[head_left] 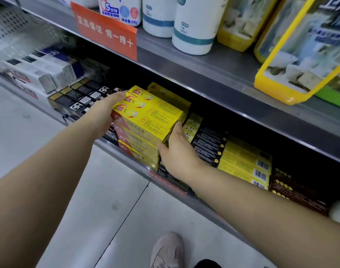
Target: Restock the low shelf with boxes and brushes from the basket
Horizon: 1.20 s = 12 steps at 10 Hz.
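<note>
A stack of long yellow boxes (pixel 147 120) sits at the front of the low shelf (pixel 126 153). My left hand (pixel 105 111) lies against the stack's left end, fingers reaching along the top boxes. My right hand (pixel 177 151) holds the right end, fingers curled round the corner of the upper boxes. More yellow boxes (pixel 168 93) stand behind the stack. The basket and the brushes are out of view.
Black boxes (pixel 78 97) lie left of the stack, black (pixel 209 147) and yellow boxes (pixel 246 163) to the right. White boxes (pixel 49 72) fill the far left. The shelf above carries white bottles (pixel 194 26) and yellow-framed packs (pixel 300 55). My shoe (pixel 167 250) stands on the pale floor.
</note>
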Each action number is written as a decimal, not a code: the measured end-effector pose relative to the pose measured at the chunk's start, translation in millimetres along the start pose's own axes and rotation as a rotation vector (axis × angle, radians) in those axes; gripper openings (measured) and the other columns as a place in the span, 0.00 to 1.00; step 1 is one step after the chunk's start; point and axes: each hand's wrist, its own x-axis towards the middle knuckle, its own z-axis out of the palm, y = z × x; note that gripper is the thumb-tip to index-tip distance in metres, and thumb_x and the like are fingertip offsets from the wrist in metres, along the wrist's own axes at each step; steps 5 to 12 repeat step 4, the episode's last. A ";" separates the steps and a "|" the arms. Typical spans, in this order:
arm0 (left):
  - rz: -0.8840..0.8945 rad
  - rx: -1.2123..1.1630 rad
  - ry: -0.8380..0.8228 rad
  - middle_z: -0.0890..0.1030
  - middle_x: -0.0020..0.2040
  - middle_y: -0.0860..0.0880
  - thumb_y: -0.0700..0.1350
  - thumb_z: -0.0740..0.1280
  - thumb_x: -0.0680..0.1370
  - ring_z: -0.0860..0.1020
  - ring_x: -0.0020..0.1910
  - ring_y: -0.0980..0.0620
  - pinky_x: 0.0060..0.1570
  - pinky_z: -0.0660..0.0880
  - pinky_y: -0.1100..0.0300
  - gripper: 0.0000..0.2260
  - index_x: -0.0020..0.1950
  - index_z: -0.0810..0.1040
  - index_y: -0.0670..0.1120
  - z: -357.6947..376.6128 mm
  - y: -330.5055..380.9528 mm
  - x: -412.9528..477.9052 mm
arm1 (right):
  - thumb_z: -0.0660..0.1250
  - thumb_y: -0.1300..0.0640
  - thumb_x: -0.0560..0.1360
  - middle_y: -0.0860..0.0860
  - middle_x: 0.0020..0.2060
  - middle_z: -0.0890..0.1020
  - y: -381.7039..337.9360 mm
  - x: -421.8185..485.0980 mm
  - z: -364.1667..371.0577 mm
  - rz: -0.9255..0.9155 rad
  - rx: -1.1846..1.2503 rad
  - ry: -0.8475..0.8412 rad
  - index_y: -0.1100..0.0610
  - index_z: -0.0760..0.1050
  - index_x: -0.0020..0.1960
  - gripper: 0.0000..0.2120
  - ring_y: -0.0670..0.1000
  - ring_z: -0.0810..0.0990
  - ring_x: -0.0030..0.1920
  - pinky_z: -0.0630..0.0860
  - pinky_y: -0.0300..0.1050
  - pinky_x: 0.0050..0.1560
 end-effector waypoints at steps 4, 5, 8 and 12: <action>0.033 0.069 0.047 0.80 0.55 0.44 0.41 0.56 0.81 0.80 0.47 0.51 0.60 0.72 0.52 0.17 0.69 0.70 0.44 4.3 0.9 -4.5 | 0.63 0.57 0.78 0.53 0.75 0.55 0.2 1.1 -4.1 0.026 0.158 0.049 0.60 0.44 0.76 0.36 0.53 0.60 0.73 0.57 0.31 0.61; 0.033 0.069 0.047 0.80 0.55 0.44 0.41 0.56 0.81 0.80 0.47 0.51 0.60 0.72 0.52 0.17 0.69 0.70 0.44 4.3 0.9 -4.5 | 0.63 0.57 0.78 0.53 0.75 0.55 0.2 1.1 -4.1 0.026 0.158 0.049 0.60 0.44 0.76 0.36 0.53 0.60 0.73 0.57 0.31 0.61; 0.033 0.069 0.047 0.80 0.55 0.44 0.41 0.56 0.81 0.80 0.47 0.51 0.60 0.72 0.52 0.17 0.69 0.70 0.44 4.3 0.9 -4.5 | 0.63 0.57 0.78 0.53 0.75 0.55 0.2 1.1 -4.1 0.026 0.158 0.049 0.60 0.44 0.76 0.36 0.53 0.60 0.73 0.57 0.31 0.61; 0.033 0.069 0.047 0.80 0.55 0.44 0.41 0.56 0.81 0.80 0.47 0.51 0.60 0.72 0.52 0.17 0.69 0.70 0.44 4.3 0.9 -4.5 | 0.63 0.57 0.78 0.53 0.75 0.55 0.2 1.1 -4.1 0.026 0.158 0.049 0.60 0.44 0.76 0.36 0.53 0.60 0.73 0.57 0.31 0.61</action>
